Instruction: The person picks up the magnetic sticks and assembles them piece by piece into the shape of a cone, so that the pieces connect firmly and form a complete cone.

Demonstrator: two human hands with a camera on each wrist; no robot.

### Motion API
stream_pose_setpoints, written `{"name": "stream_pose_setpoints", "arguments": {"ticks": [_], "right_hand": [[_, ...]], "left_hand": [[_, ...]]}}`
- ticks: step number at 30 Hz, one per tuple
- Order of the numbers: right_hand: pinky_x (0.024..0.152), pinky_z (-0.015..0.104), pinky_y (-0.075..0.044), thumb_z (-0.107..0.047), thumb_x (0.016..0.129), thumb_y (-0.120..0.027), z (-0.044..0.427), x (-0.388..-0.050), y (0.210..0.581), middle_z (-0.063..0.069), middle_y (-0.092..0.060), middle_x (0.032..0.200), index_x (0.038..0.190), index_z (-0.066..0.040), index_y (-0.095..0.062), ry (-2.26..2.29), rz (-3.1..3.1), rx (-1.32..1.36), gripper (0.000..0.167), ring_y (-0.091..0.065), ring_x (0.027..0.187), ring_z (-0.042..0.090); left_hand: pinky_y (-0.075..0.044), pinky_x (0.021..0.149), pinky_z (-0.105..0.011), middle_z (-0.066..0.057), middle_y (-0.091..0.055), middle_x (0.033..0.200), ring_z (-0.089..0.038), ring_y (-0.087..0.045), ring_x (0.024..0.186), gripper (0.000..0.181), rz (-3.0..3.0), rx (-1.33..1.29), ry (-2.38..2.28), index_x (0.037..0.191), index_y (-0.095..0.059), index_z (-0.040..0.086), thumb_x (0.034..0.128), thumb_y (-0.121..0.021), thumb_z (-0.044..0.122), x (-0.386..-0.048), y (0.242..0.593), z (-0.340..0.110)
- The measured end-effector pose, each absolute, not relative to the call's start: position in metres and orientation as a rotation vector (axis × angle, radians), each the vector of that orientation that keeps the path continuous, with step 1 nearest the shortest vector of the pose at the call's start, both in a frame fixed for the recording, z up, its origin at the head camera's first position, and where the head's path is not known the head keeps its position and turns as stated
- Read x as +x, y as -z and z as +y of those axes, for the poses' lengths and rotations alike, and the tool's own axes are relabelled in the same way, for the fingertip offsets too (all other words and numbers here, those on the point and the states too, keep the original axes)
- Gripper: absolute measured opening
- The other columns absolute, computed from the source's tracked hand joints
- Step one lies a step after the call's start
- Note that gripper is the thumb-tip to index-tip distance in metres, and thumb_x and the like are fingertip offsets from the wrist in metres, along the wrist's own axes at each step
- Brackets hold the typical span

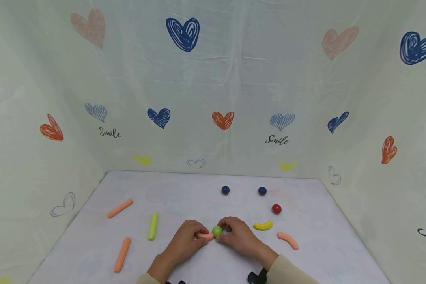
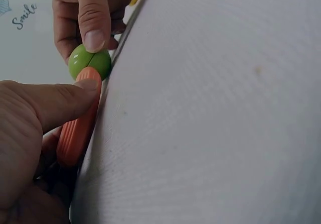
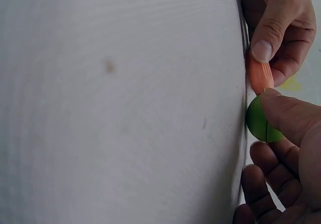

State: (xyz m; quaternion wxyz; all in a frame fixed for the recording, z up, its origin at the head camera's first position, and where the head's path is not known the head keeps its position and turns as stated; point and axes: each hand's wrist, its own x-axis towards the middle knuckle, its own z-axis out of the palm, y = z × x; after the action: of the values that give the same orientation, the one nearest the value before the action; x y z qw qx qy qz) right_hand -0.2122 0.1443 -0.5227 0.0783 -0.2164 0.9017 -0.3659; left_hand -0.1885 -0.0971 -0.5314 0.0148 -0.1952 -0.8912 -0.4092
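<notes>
My left hand pinches an orange ridged stick, slightly curved in the head view, between thumb and fingers. Its far end meets a green ball, which has a thin seam across it in the left wrist view. From the other side my right hand holds that ball, thumb on one face and fingertips behind it. Both hands are low over the white table, wrists near its front edge. In the right wrist view the ball touches the stick's tip; the right hand's lower fingers are loosely bent.
Two straight orange sticks and a yellow-green stick lie to the left. On the right are a yellow curved piece, an orange curved piece and a red ball. Two dark blue balls sit farther back.
</notes>
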Motion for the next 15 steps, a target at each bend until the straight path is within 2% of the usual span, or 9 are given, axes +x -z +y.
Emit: {"name": "stream_pose_setpoints", "arguments": {"ticks": [9,15], "right_hand": [[0.084,0.03,-0.051,-0.038,0.093,-0.081,0.146,-0.206,0.518,-0.007,-0.066,0.113,0.127,-0.015,-0.069,1.092,2.727,-0.565,0.043,-0.058,0.099,0.01],[0.08,0.029,-0.053,-0.035,0.09,-0.084,0.156,-0.197,0.511,-0.002,-0.067,0.114,0.129,-0.012,-0.069,1.076,2.878,-0.301,0.047,-0.058,0.096,0.011]], "left_hand": [[-0.052,0.091,-0.033,0.011,-0.068,0.106,-0.016,-0.059,0.108,0.014,-2.765,-0.612,1.262,0.101,-0.078,0.022,0.0894,-0.085,0.025,-0.188,0.533,-0.098],[-0.052,0.091,-0.034,0.013,-0.068,0.104,-0.014,-0.059,0.107,0.012,-2.759,-0.597,1.247,0.1,-0.079,0.023,0.0903,-0.085,0.028,-0.189,0.534,-0.098]]}}
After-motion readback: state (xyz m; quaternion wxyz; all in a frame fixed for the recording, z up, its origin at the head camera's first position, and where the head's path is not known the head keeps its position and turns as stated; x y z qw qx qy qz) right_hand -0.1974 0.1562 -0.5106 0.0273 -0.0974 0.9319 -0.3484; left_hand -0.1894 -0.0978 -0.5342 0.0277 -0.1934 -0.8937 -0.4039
